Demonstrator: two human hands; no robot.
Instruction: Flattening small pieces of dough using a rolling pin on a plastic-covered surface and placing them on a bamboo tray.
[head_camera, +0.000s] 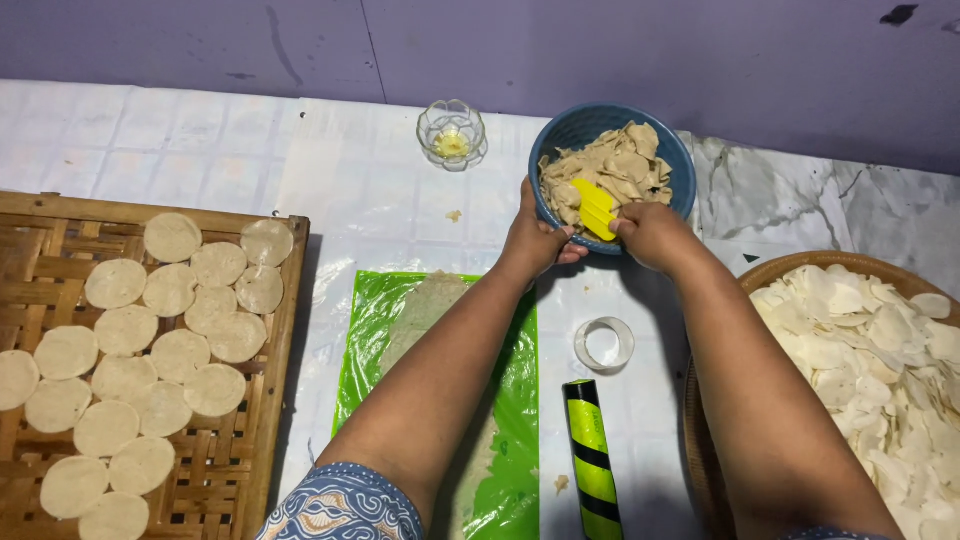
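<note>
Two bare arms come up from the near edge. The left hand (535, 240) and the right hand (652, 232) wear no gloves or rings. The left arm has a short blue sleeve (345, 505) with swirly white and orange patterns.

Nineteen round pale dough discs (170, 355) on one woven bamboo tray (262, 420) — one blue bowl (570, 130), one small glass dish (451, 133), one ring cutter (604, 345).

Blue bowl (612, 125), yellow scraper (596, 208), green sheet (510, 400), yellow-and-black striped roller (594, 462).
</note>
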